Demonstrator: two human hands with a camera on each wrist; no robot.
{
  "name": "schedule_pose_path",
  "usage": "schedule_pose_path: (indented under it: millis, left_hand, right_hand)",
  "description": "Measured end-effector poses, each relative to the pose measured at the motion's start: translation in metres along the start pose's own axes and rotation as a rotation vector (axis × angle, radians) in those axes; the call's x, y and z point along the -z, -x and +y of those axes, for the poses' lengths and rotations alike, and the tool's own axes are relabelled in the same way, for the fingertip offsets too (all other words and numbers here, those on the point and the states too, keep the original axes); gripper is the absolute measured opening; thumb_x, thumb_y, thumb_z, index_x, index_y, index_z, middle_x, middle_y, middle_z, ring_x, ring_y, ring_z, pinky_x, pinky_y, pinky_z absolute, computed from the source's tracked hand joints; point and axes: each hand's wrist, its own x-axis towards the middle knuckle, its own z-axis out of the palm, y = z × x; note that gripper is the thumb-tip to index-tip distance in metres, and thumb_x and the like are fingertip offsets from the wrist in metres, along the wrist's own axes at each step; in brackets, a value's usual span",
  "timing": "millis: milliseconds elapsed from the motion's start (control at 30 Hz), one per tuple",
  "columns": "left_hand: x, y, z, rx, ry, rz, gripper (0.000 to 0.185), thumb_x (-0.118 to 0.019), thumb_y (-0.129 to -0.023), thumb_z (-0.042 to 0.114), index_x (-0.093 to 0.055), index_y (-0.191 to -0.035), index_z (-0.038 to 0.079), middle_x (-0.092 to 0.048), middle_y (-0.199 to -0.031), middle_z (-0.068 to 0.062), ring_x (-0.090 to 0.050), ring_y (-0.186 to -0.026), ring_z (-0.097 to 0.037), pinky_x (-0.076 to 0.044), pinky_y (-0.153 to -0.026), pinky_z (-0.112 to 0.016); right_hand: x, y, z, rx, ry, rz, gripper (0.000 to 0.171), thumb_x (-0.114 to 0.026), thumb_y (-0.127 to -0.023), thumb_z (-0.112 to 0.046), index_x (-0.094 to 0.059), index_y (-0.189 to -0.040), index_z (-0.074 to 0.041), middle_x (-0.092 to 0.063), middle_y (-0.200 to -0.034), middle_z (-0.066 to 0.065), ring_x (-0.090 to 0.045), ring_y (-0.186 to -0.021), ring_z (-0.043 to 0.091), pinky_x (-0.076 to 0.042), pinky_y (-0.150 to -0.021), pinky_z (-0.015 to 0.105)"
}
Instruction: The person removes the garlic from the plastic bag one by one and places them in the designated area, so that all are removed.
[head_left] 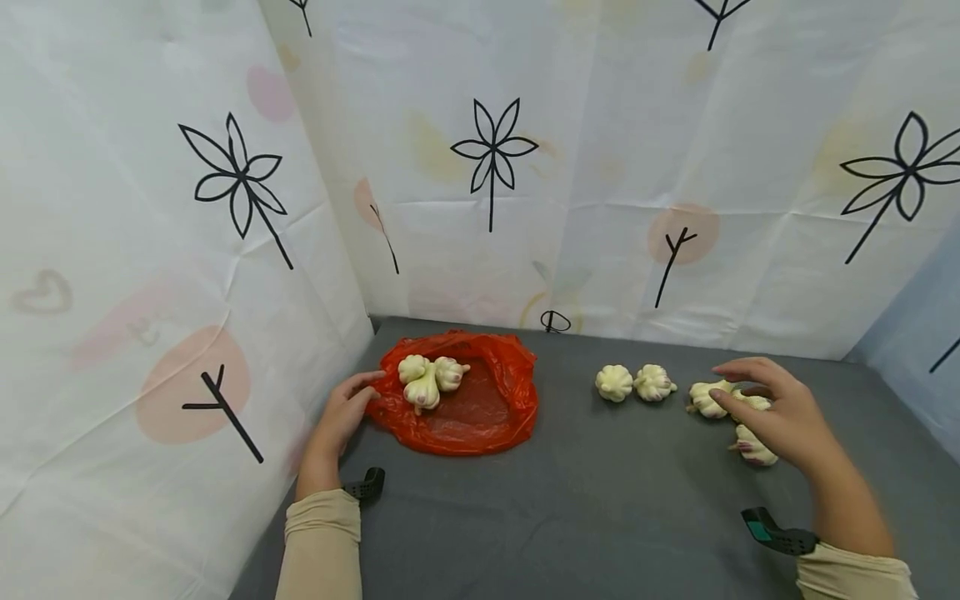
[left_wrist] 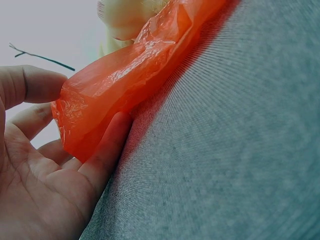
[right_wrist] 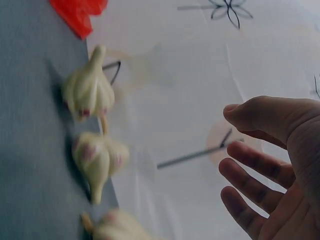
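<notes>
A red plastic bag [head_left: 468, 433] lies open-mouthed on the dark table, three garlic bulbs [head_left: 422, 390] grouped at its left side. My left hand [head_left: 346, 417] holds the bag's left edge; in the left wrist view the red film [left_wrist: 100, 95] passes between thumb and fingers. Over toward the right, my right hand [head_left: 787, 412] hovers above another cluster of garlic [head_left: 753, 447], partly covering it, with nothing held. Its fingers are spread and gently bent, the thumb [right_wrist: 255, 115] apart from them. Garlic bulbs [right_wrist: 90, 90] stand away from that hand in the right wrist view.
Two more garlic bulbs, a left one [head_left: 614, 382] and a right one [head_left: 654, 382], sit between the bag and the right hand. White patterned cloth [head_left: 600, 167] walls the grey table [head_left: 570, 500] at the back and left; a bluish cloth side [head_left: 918, 333] stands at the right.
</notes>
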Motion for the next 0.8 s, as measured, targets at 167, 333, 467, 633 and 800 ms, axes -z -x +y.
schedule_pose_path:
  millis: [167, 333, 467, 633, 800]
  left_hand:
    - [0.000, 0.008, 0.016, 0.012, 0.024, -0.020, 0.042, -0.048, -0.097, 0.008, -0.054, -0.139, 0.004, -0.049, -0.144, -0.017, -0.046, -0.123, -0.028, -0.043, -0.094, -0.029]
    - [-0.003, 0.017, 0.032, 0.012, 0.007, -0.031, 0.043, -0.048, -0.096, 0.007, -0.053, -0.139, 0.001, -0.049, -0.144, -0.020, -0.046, -0.121, -0.028, -0.042, -0.100, -0.039]
    - [-0.004, 0.019, 0.033, 0.014, -0.008, -0.026, 0.043, -0.048, -0.096, 0.007, -0.054, -0.138, 0.001, -0.049, -0.145, -0.020, -0.048, -0.115, -0.023, -0.044, -0.097, -0.037]
    - [-0.002, 0.010, 0.018, 0.016, 0.017, -0.015, 0.041, -0.050, -0.097, 0.008, -0.055, -0.137, 0.004, -0.052, -0.142, -0.017, -0.049, -0.110, -0.019, -0.045, -0.091, -0.030]
    - [-0.001, 0.001, 0.001, 0.002, 0.020, 0.003, 0.040, -0.050, -0.097, 0.009, -0.057, -0.136, 0.007, -0.054, -0.140, -0.014, -0.050, -0.111, -0.019, -0.044, -0.088, -0.023]
  right_hand:
    - [-0.027, -0.017, -0.021, 0.111, -0.047, -0.026, 0.032, -0.072, -0.088, -0.008, -0.067, -0.118, -0.016, -0.061, -0.117, 0.003, -0.053, -0.104, -0.002, -0.041, -0.084, 0.008]
    - [-0.056, -0.030, -0.035, 0.174, -0.120, -0.076, 0.032, -0.071, -0.088, -0.007, -0.067, -0.118, -0.016, -0.062, -0.118, 0.001, -0.057, -0.103, 0.005, -0.045, -0.082, 0.011]
    - [-0.077, -0.038, -0.044, 0.186, -0.161, -0.119, 0.033, -0.071, -0.089, -0.010, -0.066, -0.121, -0.015, -0.062, -0.120, 0.001, -0.059, -0.104, 0.011, -0.050, -0.083, 0.022]
    - [-0.101, -0.048, -0.059, 0.200, -0.212, -0.153, 0.036, -0.072, -0.088, -0.010, -0.065, -0.122, -0.019, -0.062, -0.121, 0.002, -0.060, -0.104, 0.022, -0.053, -0.083, 0.039]
    - [-0.111, -0.055, -0.092, 0.206, -0.309, -0.188, 0.032, -0.071, -0.087, -0.003, -0.065, -0.118, -0.009, -0.063, -0.118, 0.009, -0.061, -0.102, 0.024, -0.054, -0.083, 0.044]
